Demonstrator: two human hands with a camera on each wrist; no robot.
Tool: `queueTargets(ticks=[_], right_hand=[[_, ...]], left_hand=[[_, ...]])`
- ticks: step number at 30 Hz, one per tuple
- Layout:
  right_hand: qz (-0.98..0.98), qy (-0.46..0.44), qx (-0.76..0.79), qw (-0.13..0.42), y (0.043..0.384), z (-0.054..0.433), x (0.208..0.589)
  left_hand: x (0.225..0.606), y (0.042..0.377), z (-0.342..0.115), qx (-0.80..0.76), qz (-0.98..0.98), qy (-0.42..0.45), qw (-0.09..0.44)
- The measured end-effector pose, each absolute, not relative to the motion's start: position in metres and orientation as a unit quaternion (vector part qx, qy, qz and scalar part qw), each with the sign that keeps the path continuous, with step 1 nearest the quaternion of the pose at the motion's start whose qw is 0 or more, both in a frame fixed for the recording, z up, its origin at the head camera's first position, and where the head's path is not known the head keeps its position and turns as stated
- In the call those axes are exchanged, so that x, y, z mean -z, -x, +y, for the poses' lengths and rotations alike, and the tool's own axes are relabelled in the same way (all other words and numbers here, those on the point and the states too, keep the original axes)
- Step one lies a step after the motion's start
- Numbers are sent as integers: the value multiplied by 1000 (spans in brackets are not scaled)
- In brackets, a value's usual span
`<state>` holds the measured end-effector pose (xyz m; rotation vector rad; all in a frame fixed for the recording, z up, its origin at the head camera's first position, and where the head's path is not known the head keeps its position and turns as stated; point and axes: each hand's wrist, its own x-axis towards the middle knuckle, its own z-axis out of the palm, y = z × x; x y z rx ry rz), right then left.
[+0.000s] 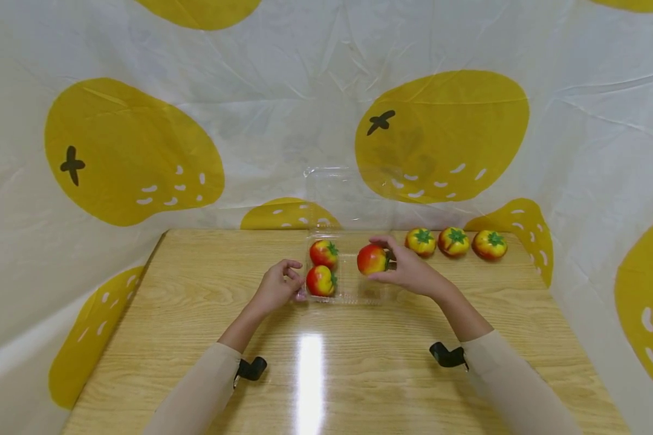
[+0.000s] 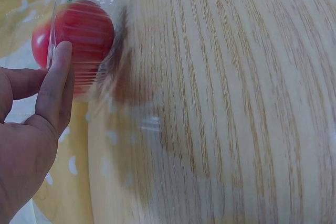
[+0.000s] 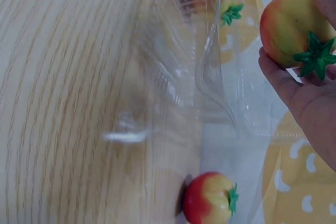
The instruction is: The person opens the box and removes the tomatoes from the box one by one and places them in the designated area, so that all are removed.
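Note:
A clear plastic clamshell box (image 1: 348, 297) lies on the table with its lid (image 1: 348, 199) raised at the back. Two red-and-yellow toy tomatoes, a rear one (image 1: 323, 254) and a front one (image 1: 320, 281), sit in its left half. My left hand (image 1: 279, 286) pinches the box's left rim between thumb and fingers, beside the front tomato (image 2: 86, 32). Over the right half, my right hand (image 1: 410, 269) grips another toy tomato (image 1: 372, 260) between thumb and fingers. Its green star-shaped leaf top (image 3: 316, 56) faces the palm in the right wrist view.
Three more toy tomatoes stand in a row at the table's back right: a left one (image 1: 420, 241), a middle one (image 1: 453, 242) and a right one (image 1: 490, 244). A white cloth (image 1: 283, 133) with yellow fruit prints hangs behind the wooden table (image 1: 370, 374) and along its sides.

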<state>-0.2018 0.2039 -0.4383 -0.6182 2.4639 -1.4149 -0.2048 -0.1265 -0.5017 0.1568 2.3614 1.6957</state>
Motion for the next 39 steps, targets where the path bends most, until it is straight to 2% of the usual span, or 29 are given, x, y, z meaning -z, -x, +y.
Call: queueTargets(ticks=[9, 18, 28, 39], right_hand=[[844, 194, 492, 89, 197, 227, 435], [872, 167, 458, 36, 192, 253, 428], [894, 140, 425, 32, 188, 282, 437], [922, 128, 365, 2, 191, 307, 449]], left_hand=[[501, 205, -126, -580, 805, -55, 114], [501, 206, -125, -590, 796, -55, 122], [499, 205, -124, -601, 787, -47, 130], [499, 204, -124, -593, 794, -44, 128]])
